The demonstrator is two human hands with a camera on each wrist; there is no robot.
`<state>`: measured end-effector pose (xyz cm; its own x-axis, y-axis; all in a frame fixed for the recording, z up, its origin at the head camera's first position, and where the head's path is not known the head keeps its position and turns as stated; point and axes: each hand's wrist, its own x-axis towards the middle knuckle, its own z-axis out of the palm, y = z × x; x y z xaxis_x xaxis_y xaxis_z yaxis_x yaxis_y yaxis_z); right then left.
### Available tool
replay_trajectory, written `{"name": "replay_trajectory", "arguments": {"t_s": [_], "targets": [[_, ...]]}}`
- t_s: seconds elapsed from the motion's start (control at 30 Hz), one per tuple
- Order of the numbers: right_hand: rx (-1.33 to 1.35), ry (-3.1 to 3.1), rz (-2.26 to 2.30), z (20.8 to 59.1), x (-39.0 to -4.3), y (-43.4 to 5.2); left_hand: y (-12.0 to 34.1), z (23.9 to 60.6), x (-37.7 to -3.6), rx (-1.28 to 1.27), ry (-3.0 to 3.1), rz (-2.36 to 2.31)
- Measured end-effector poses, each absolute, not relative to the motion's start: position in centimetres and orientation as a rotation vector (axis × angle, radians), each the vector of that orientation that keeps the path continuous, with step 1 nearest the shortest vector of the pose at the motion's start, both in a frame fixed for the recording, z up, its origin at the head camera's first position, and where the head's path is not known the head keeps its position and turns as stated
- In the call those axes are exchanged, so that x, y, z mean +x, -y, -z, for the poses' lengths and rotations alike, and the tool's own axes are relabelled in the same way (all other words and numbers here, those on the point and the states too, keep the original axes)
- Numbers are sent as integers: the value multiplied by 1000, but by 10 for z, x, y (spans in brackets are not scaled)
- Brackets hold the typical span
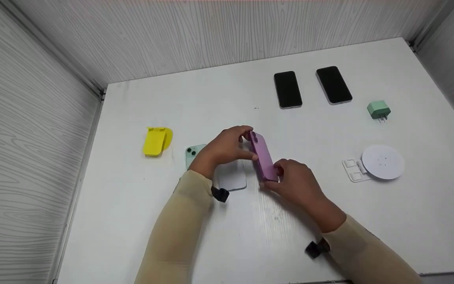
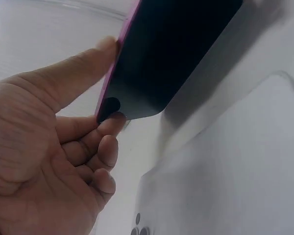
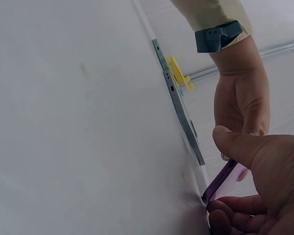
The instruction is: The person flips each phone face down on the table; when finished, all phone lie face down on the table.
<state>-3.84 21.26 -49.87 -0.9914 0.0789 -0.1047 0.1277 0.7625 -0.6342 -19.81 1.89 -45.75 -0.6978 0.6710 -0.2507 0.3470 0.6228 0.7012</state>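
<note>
A purple smartphone (image 1: pixel 264 157) is tilted up on the white table, its camera end away from me. My left hand (image 1: pixel 227 146) grips that far end, thumb on the near side edge; in the left wrist view its fingertips (image 2: pixel 118 122) curl at the corner of the dark screen. My right hand (image 1: pixel 300 181) holds the near end between thumb and fingers, and the right wrist view shows its fingers (image 3: pixel 235 208) at the lower corner. Under my left wrist, a white smartphone (image 1: pixel 233 175) lies back up, beside a partly covered mint green smartphone (image 1: pixel 191 156).
Left of the phones is a yellow folding phone stand (image 1: pixel 155 142). Two dark-screened phones, one (image 1: pixel 288 90) left of the other (image 1: pixel 333 85), lie at the back. On the right are a green plug charger (image 1: pixel 378 109) and a white stand with a round base (image 1: pixel 382 161).
</note>
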Motion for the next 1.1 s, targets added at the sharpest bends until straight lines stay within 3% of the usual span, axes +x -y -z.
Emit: {"name": "replay_trajectory", "arguments": {"t_s": [0.47,1.1], "targets": [[219,-2859,1005,501,-36,-210,-18,466,-200,903,-2425,-584],[268,-2861,1151,509,-38,-218,-24,477,-203,885,-2530,-552]]}}
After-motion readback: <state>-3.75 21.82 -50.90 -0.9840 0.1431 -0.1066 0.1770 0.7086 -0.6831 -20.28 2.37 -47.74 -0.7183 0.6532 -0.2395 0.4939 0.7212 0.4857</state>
